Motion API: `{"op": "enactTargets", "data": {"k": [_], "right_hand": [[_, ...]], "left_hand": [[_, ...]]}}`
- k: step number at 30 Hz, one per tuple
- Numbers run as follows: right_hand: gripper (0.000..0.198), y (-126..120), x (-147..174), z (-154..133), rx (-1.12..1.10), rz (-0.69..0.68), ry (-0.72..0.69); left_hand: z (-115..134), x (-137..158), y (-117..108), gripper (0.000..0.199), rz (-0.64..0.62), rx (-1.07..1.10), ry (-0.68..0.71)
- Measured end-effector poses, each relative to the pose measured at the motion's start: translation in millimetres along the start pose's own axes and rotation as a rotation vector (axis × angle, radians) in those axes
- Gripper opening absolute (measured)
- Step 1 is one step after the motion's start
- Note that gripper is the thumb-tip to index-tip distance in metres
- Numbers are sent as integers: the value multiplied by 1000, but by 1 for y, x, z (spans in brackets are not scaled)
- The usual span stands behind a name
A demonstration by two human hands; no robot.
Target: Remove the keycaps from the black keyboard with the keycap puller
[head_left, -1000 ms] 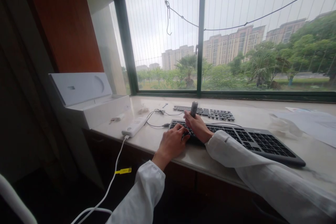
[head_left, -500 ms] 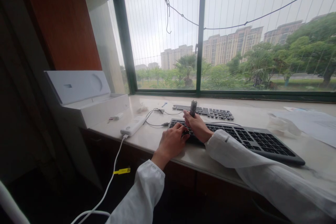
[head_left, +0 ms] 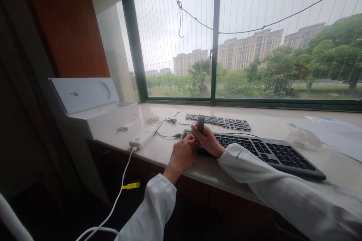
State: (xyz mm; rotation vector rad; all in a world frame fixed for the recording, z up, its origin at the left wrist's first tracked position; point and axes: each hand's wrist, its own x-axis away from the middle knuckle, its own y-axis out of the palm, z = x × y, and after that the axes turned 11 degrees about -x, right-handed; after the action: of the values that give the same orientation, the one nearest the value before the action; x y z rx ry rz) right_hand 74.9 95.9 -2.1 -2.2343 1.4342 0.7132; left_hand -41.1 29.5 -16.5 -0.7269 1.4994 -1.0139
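A long black keyboard lies along the front of the counter. Over its left part, my right hand is wrapped round a short dark tool, whose blunt end points up; its lower end is hidden, and its kind is unclear. My left hand meets the right one, fingers pinched together under the tool. Whatever those fingers hold, if anything, is hidden. Behind the keyboard, rows of loose dark keycaps are laid out on the counter.
An open white box stands at the left. Near it lie a white power bank with a white cable, and a coiled black cable. Papers and crumpled clear plastic are at the right. A window backs the counter.
My right hand and the dark tool have shifted left and slightly down, closer to my left hand. The fingers of my left hand have drawn up against the right hand.
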Motion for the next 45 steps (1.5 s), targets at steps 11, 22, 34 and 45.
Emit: {"op": "enactTargets", "data": {"k": [11,22,34,45], "right_hand": [[36,0,3,-1,163,-65,-114],[34,1,3,-2,201,-50,-163],[31,2,6,0,296,-59,-196],[28,2,7,3,334,-54,-229]], "left_hand": [[0,-2,-3,25,-13,29,-44],[-4,-2,1,21,58,71,-21],[-5,-4,4,21,47,68,-51],[-5,-2,2,20,48,25,-38]]}}
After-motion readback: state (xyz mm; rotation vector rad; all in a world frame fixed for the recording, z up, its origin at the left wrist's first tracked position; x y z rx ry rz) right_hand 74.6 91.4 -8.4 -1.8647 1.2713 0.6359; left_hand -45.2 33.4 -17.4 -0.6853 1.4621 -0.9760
